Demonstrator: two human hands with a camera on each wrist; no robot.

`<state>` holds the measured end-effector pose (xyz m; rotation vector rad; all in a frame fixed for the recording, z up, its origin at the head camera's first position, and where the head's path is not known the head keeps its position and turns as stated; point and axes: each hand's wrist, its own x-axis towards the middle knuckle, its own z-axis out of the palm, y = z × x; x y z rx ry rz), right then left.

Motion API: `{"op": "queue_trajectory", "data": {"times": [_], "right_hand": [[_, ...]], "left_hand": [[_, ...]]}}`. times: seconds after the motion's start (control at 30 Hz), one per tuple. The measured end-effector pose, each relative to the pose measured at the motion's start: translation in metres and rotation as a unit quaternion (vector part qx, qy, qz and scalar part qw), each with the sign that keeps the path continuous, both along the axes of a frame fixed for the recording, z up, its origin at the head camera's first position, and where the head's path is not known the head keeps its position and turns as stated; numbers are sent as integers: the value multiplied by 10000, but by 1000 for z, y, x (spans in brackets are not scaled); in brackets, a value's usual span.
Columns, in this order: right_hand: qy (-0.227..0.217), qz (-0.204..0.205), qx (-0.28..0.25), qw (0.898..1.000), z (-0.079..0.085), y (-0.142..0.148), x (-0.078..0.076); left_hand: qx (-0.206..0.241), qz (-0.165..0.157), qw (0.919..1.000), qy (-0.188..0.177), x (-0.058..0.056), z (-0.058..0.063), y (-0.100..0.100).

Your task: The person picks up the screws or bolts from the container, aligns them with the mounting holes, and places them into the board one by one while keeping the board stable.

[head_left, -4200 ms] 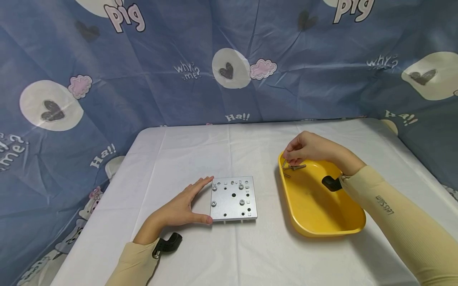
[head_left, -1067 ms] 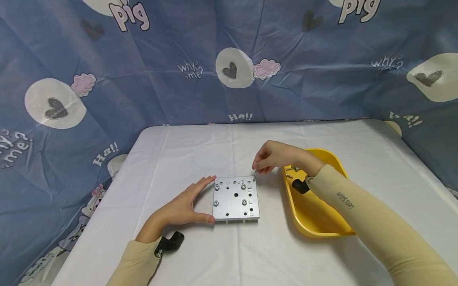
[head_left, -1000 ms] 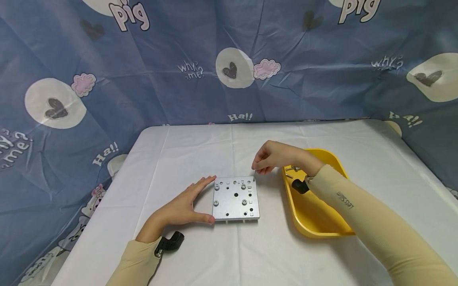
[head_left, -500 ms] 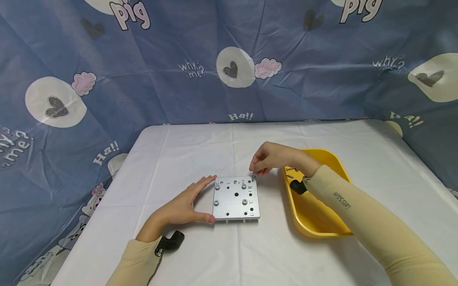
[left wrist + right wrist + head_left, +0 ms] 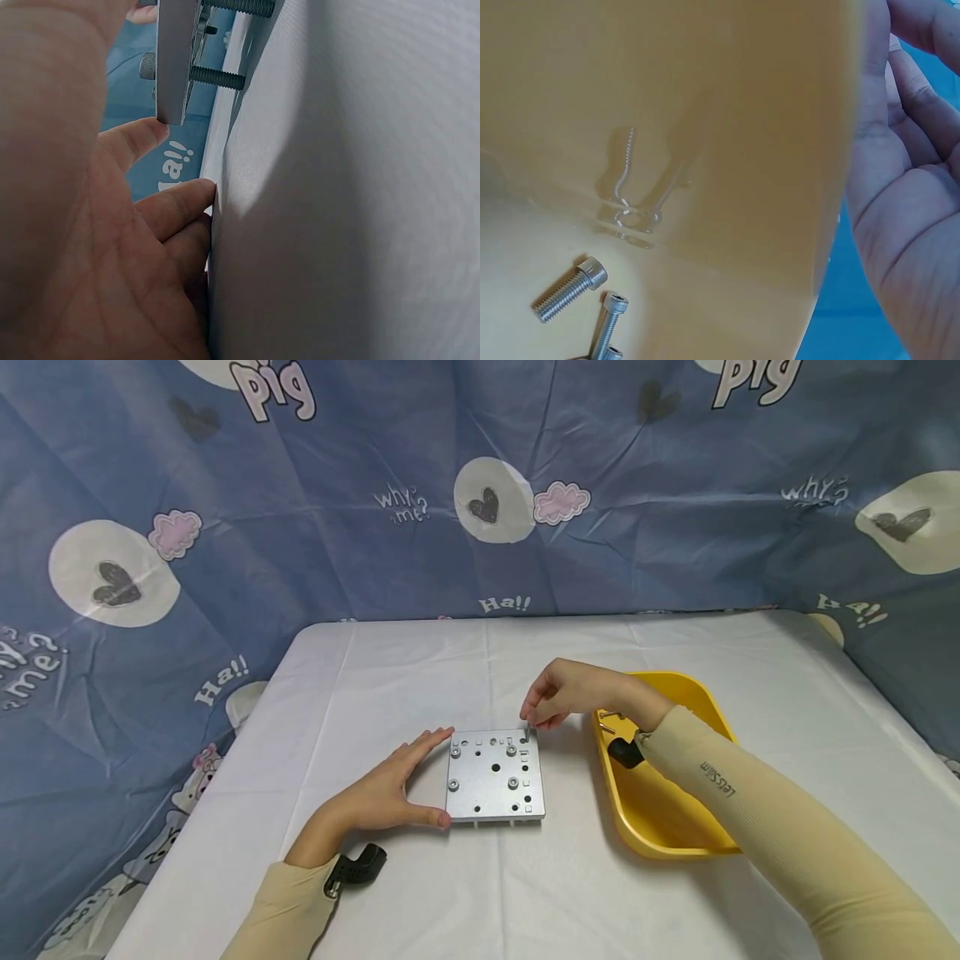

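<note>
A square silver metal plate with holes lies on the white-covered table, raised on screws. Several socket-head screws stand in it, and a threaded shank shows below it in the left wrist view. My left hand spans the plate's left side with fairly straight fingers, thumb at the front corner and forefinger at the back corner. At the back right corner my right hand pinches a metal screw upright over the plate. Whether its tip sits in a hole cannot be told.
Right of the plate stands a yellow tray, partly under my right forearm. Loose socket-head screws lie in it. A blue patterned cloth hangs behind the table.
My right hand has moved from the tray to the plate with a screw, then slightly left and down at the back right corner. My left hand stays at the plate.
</note>
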<state>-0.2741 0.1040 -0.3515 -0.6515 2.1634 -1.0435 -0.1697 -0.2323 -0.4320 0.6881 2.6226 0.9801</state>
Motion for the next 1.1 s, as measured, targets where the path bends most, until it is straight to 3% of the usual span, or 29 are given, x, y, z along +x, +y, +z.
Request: {"op": "queue_trajectory", "data": {"times": [1.1], "right_hand": [[-161,149,92,9997,4,-5,-2]], "left_hand": [[21,4,10000,-15,0,1,0]]}}
